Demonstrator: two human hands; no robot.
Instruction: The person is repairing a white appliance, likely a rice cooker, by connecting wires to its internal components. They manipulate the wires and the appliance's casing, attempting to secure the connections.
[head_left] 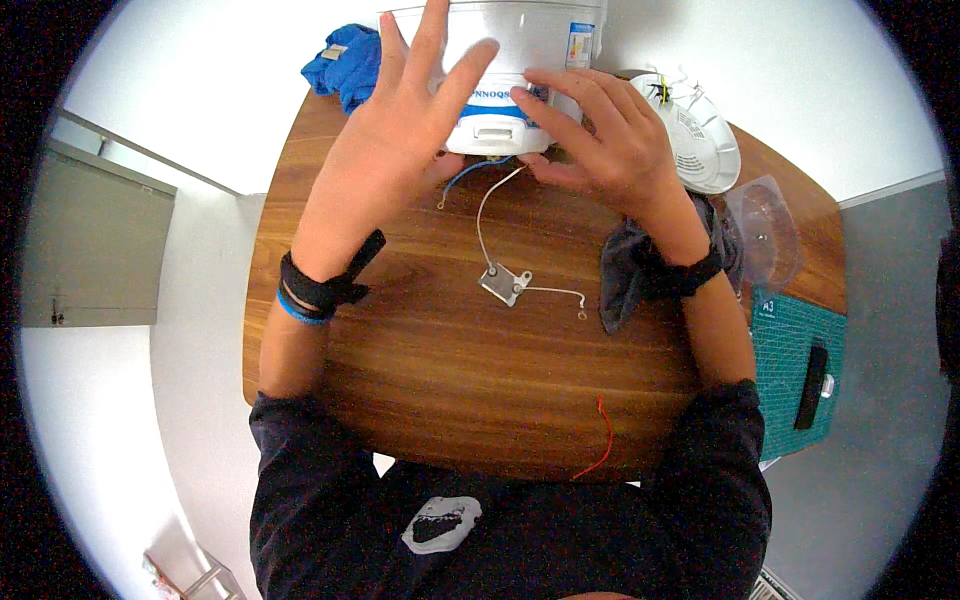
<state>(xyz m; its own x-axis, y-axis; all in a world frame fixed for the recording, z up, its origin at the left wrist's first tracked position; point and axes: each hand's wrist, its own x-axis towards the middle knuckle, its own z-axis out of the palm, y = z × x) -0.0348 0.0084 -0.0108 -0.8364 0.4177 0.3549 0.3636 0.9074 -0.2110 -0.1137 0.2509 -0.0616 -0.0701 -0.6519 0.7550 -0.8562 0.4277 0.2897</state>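
A white rice-cooker-like appliance [495, 40] stands at the table's far edge, with a white and blue control panel [493, 133] on its near face. My left hand [385, 150] is at the panel's left, fingers stretched and spread, its thumb by the lower corner. At the right side, my right hand [610, 135] grips the panel, fingers over its face and thumb below. From under the panel hang a blue wire [465, 180] with a ring terminal and a white wire [482, 215]. The white wire leads to a small metal plate [500, 284] lying on the wood.
On the right are a white vented cover [705, 140], a dark cloth [622, 270], a clear plastic tray [770, 230] and a green cutting mat [790, 350] with a black strip [811, 390]. A blue cloth [350, 70] lies far left; a red wire [608, 435] near me.
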